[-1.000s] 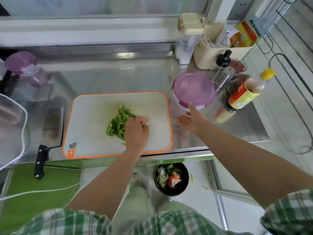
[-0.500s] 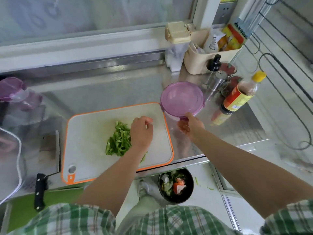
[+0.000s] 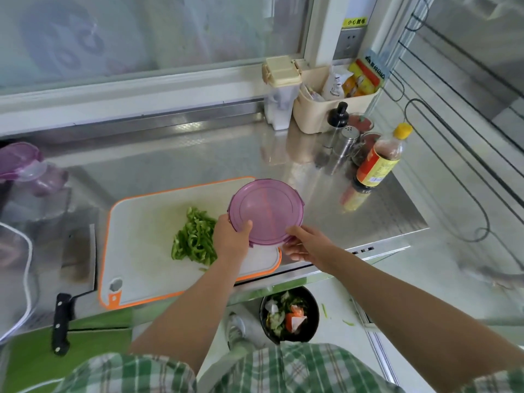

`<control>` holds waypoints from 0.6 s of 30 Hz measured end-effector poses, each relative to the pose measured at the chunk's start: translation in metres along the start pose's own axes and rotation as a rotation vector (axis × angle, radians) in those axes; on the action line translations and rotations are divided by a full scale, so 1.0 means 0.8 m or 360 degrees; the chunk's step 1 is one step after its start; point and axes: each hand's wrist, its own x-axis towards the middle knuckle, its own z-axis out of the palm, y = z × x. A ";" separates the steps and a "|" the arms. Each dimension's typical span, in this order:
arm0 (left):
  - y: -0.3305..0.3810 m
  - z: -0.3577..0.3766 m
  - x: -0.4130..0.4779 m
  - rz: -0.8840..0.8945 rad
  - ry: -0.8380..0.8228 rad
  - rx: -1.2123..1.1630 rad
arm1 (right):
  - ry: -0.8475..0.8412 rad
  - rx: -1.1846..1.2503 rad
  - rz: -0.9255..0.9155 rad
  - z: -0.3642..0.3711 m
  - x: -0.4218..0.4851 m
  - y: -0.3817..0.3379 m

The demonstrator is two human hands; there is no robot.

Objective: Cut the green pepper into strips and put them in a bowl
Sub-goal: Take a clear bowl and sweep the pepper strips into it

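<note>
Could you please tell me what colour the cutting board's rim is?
Orange; the rim shows best in the head view.

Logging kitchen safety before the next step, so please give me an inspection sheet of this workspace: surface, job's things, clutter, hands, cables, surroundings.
Surface: steel counter; an orange-rimmed cutting board lies on it.
Job's things: green pepper strips piled on the board; purple-lidded bowl, lid on, over the board's right end; cleaver flat, left of the board.
Clutter: sauce bottle, shaker and beige caddy at back right; purple container far left.
Hands: left hand and right hand grip the bowl's near rim.
Cables: black cable loops at right.
Surroundings: window behind; black scrap bowl on the floor.
</note>
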 end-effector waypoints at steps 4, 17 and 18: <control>0.005 -0.006 -0.015 0.0043 0.0029 0.0038 | -0.0041 0.0006 -0.0032 0.004 -0.013 0.016; 0.010 -0.013 -0.012 -0.0005 -0.0048 0.0213 | -0.0141 -0.0106 -0.0179 0.005 -0.024 0.033; 0.010 -0.013 -0.012 -0.0007 -0.0049 0.0230 | -0.0132 -0.0093 -0.0194 0.005 -0.024 0.034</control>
